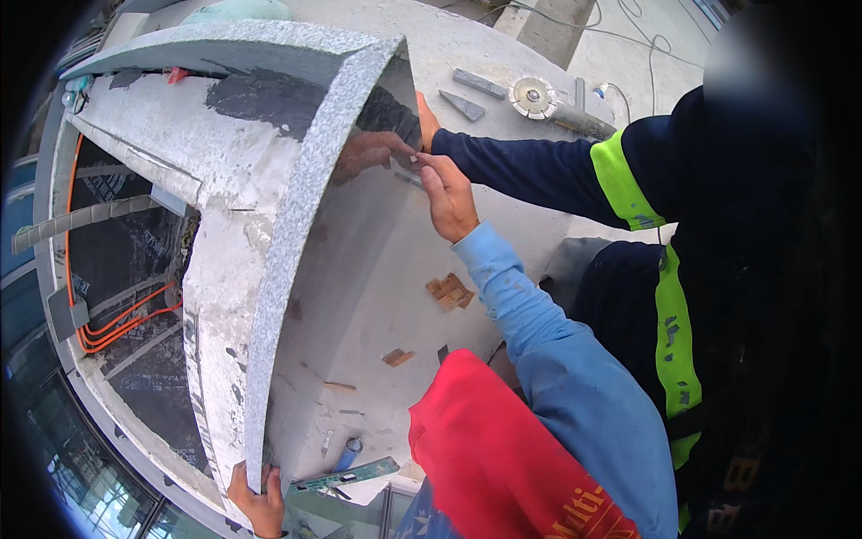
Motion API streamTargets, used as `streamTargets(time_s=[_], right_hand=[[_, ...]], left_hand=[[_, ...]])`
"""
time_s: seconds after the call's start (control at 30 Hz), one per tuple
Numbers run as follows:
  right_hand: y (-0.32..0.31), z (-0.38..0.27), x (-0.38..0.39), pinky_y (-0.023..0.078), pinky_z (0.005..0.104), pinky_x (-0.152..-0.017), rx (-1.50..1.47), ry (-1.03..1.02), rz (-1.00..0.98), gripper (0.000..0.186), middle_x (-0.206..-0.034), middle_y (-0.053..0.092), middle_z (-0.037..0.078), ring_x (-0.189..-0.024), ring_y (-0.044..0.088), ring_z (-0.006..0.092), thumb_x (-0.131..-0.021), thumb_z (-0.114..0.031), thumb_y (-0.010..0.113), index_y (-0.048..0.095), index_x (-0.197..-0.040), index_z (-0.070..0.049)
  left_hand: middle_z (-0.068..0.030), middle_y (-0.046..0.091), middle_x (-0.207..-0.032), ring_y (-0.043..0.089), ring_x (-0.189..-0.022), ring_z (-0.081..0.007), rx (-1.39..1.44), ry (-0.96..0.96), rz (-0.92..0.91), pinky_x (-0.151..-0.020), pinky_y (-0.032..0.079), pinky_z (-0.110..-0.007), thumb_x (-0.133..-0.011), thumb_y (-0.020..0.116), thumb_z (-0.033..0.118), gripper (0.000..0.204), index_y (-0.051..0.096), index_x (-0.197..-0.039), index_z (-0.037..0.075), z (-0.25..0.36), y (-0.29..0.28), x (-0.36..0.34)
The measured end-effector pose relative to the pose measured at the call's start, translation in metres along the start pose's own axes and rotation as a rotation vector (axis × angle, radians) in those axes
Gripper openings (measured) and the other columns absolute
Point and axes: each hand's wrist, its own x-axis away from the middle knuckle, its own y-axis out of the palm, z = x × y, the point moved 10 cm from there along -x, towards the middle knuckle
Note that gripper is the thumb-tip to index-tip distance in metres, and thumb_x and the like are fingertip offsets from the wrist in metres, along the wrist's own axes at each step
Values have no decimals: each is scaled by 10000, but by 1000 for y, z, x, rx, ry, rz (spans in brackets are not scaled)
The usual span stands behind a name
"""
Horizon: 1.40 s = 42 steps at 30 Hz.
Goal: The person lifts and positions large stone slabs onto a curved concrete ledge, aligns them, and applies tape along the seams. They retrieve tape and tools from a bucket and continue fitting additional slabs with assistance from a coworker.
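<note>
A long granite slab (305, 207) with a speckled edge and a dark glossy face stands against the rough pale wall (229, 278). At its near end my left hand (258, 499) is closed over the edge. My right hand (452, 199), fingers curled and thumb up, is at the glossy face near the far end, which mirrors it. Something small and pale shows at its fingertips, too small to name. Just beyond, a co-worker's hand (427, 124) rests against the slab's far side, its fingers partly hidden by the panel.
An angle grinder (539, 101) lies on the pale floor beyond the co-worker's arm, beside stone offcuts (479, 83). A green spirit level (352, 474) and a blue tube (348, 454) lie near my left hand. Orange cables (130, 314) run in the opening at left. The co-worker stands close at right.
</note>
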Motion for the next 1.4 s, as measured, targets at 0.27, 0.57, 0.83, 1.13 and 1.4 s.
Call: streamTargets(time_s=[0.27,0.57,0.83,1.13,1.4], right_hand=[[-50,67,13,502,380,-940,-238,319,373,539,-1228,659,153,-1149,625,237,-1096,-407,412,597,-1331,41],[9,52,-30,403,426,-1094,-123,105,341,602,-1353,632,148,-1279,563,310,-1111,-429,279,606,-1354,14],[32,51,-52,421,427,-1063,-105,-111,243,606,-1214,693,157,-1167,586,309,-1119,-380,228,669,-1221,23],[12,57,-48,425,434,-1076,-165,-7,213,651,-1211,689,188,-1172,601,291,-1109,-445,250,680,-1185,36],[13,126,-71,318,472,-1152,-474,224,491,699,-1404,568,146,-1335,498,279,-1084,-531,236,485,-1480,-13]], left_hand=[[-206,720,-995,664,-867,-408,-265,3,-43,-825,524,-509,-900,745,413,422,751,-1059,21,-16,1,4],[-171,737,-808,671,-716,-381,-544,91,-42,-708,538,-487,-872,779,340,288,821,-896,56,-43,-1,35],[-136,614,-980,592,-945,-293,-199,-138,206,-878,489,-405,-841,845,244,423,635,-1092,-23,-110,-18,73],[-109,627,-898,594,-815,-256,-197,-134,79,-772,474,-383,-854,847,303,407,624,-1008,0,-88,-9,62],[-74,668,-861,566,-887,-308,-362,81,147,-864,423,-465,-798,853,234,733,515,-1378,-60,-67,-9,54]])
